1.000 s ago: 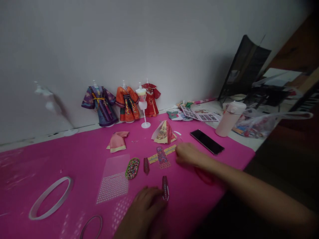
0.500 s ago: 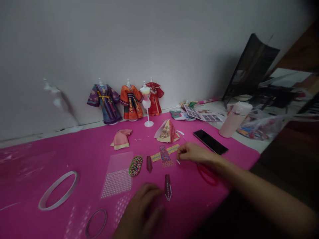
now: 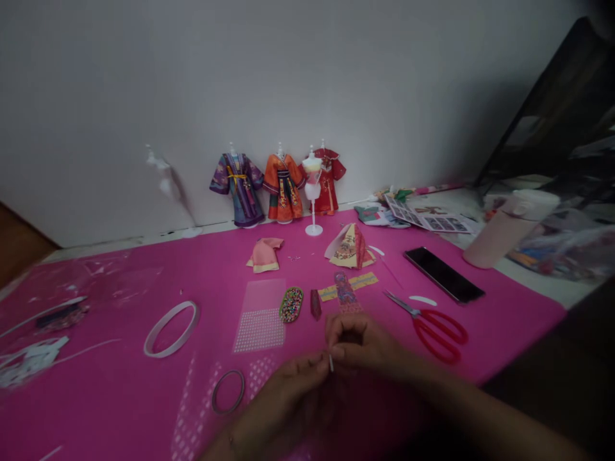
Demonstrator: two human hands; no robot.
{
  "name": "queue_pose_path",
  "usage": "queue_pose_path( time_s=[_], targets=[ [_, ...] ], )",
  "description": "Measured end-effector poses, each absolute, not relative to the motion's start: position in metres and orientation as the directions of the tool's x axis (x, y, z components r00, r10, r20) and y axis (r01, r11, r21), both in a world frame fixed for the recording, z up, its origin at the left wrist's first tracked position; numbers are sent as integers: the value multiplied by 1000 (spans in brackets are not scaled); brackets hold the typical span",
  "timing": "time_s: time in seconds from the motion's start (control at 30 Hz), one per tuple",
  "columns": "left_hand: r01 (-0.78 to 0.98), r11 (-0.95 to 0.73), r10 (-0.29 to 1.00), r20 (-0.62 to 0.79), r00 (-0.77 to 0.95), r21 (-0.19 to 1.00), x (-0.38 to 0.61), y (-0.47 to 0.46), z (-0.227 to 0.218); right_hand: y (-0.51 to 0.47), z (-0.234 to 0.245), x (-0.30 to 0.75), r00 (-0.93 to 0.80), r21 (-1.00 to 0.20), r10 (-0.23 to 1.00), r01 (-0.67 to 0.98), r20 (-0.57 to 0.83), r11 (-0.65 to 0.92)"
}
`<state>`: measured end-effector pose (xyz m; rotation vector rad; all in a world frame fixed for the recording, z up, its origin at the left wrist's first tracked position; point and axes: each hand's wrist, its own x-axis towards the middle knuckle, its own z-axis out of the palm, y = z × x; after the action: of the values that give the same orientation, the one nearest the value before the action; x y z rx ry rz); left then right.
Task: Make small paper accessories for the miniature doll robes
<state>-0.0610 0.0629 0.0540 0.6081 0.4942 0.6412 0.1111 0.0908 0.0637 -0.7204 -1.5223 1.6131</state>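
My left hand (image 3: 293,390) and my right hand (image 3: 360,342) meet low in the middle, over the pink mat (image 3: 120,397). Both pinch one small pale sliver (image 3: 331,363) between their fingertips; I cannot name it. Just beyond the hands lie small paper pieces: a beaded oval piece (image 3: 291,304), a dark red strip (image 3: 315,304) and a patterned piece on a yellow band (image 3: 346,289). Red-handled scissors (image 3: 432,323) lie to the right of my right hand.
Three paper robes (image 3: 281,186) and a white mannequin stand (image 3: 313,192) line the wall. A pink folded garment (image 3: 264,255), a folded skirt (image 3: 350,246), a dotted sheet (image 3: 262,314), tape rings (image 3: 172,319), a phone (image 3: 443,274), a pink bottle (image 3: 504,230) and leaflets (image 3: 427,218) lie about.
The view swung left. My right hand pulled back from beside the yellow-banded piece to meet my left hand, both pinching the pale sliver. The scissors are now uncovered.
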Motion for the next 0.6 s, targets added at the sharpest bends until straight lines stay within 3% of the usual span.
queue_pose_path(
  time_s=[0.1, 0.27, 0.6],
  targets=[
    [-457, 671, 668, -211, 713, 584, -62, 63, 58, 90, 60, 104, -530, -970, 835, -240, 151, 23],
    [-491, 648, 696, -191, 692, 583, -67, 65, 49, 89, 58, 99, -517, -955, 833, -292, 197, 44],
    [-409, 529, 770, -217, 600, 744, -68, 68, 46, 89, 61, 117, -426, -981, 888, -160, 171, 112]
  ],
)
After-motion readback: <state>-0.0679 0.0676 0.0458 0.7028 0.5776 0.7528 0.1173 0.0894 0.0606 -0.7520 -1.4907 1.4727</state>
